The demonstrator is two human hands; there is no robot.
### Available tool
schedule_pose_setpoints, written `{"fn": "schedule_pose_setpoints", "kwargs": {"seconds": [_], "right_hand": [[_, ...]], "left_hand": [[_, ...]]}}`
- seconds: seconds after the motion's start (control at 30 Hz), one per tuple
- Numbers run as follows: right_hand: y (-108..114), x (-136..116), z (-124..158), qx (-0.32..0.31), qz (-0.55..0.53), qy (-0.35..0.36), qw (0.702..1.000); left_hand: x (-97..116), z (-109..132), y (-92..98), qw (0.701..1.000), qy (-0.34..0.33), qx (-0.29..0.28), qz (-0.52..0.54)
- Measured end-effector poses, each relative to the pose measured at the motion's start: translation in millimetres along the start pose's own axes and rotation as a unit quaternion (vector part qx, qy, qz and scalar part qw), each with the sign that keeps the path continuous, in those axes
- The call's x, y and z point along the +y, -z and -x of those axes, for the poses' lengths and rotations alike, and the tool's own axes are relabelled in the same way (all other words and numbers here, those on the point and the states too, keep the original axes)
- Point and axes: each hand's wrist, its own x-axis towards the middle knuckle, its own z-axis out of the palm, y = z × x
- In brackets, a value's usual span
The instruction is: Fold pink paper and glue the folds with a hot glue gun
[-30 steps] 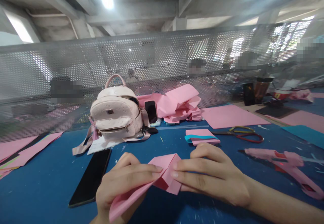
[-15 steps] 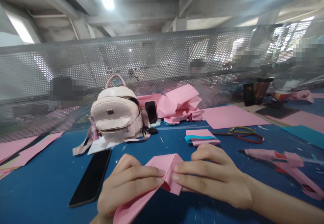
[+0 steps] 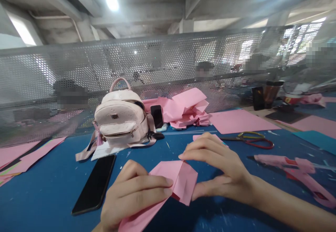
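Observation:
A folded piece of pink paper (image 3: pixel 183 183) is between my two hands, with a creased flap at its right end and its long part running down to the bottom edge. My left hand (image 3: pixel 139 193) is closed on the left part, its fingers pressed flat over the paper and its thumb hidden. My right hand (image 3: pixel 220 172) spans the flap end. One fingertip touches the top corner and the thumb rests at the lower right edge. Behind the right hand lies a small pink paper piece (image 3: pixel 198 138), mostly covered by the fingers.
A black phone (image 3: pixel 94 183) lies left of my hands. Behind stand a pale backpack (image 3: pixel 122 116) and crumpled pink paper (image 3: pixel 187 106). Scissors (image 3: pixel 252 139) and a pink glue gun (image 3: pixel 296 167) lie to the right on the blue table (image 3: pixel 39 197). A perforated metal screen (image 3: pixel 168 60) runs along the back.
My right hand has lifted its fingers off the flap's face and spread to the flap's top corner and right edge. More of the flap shows. My left hand has barely moved.

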Motion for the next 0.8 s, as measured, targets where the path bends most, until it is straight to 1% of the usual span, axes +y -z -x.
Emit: {"fn": "schedule_pose_setpoints", "kwargs": {"seconds": [0.03, 0.07, 0.17, 0.23, 0.27, 0.33, 0.37, 0.4, 0.43, 0.53, 0.6, 0.67, 0.8], "right_hand": [[0.4, 0.2, -0.8, -0.005, -0.013, -0.004, 1.0], [0.6, 0.2, -1.4, -0.007, -0.024, -0.008, 1.0], [-0.2, -0.1, -3.1, -0.004, -0.053, -0.013, 0.998], [-1.8, 0.3, -3.7, -0.006, -0.079, -0.015, 0.997], [-2.6, 0.8, -3.8, -0.009, -0.094, -0.018, 0.995], [-4.1, 1.6, -3.8, -0.014, -0.12, -0.026, 0.992], [-4.7, 1.8, -3.7, -0.013, -0.131, -0.031, 0.991], [-5.1, 1.9, -3.5, -0.012, -0.138, -0.036, 0.99], [-5.4, 1.7, -3.3, -0.01, -0.145, -0.042, 0.989], [-5.8, 0.5, -2.8, -0.011, -0.158, -0.06, 0.986], [-6.0, -0.3, -2.7, -0.014, -0.163, -0.069, 0.984], [-6.0, -0.7, -2.8, -0.013, -0.167, -0.074, 0.983], [-5.7, -0.7, -3.6, -0.011, -0.176, -0.081, 0.981]], "left_hand": [[-0.4, -0.3, -0.5, 1.0, 0.007, 0.016, 0.009], [-0.8, -0.9, -0.8, 1.0, 0.009, 0.02, 0.019], [-2.6, -3.8, 1.5, 0.999, -0.013, -0.027, 0.045], [-5.1, -5.4, 4.2, 0.998, -0.006, -0.032, 0.058], [-7.0, -5.7, 5.0, 0.996, -0.007, -0.052, 0.07], [-11.9, -4.8, 4.4, 0.992, -0.005, -0.071, 0.101], [-14.8, -3.7, 3.0, 0.99, -0.002, -0.067, 0.121], [-17.7, -2.2, 1.1, 0.991, 0.007, -0.034, 0.132], [-20.4, -0.7, -1.0, 0.99, 0.014, -0.024, 0.138], [-25.8, 2.9, -5.4, 0.988, 0.02, -0.03, 0.15], [-25.7, 3.5, -5.7, 0.987, 0.02, -0.029, 0.159], [-22.5, 2.8, -4.7, 0.986, 0.029, -0.025, 0.161], [-12.7, 0.2, -3.0, 0.984, 0.076, -0.023, 0.157]]}}
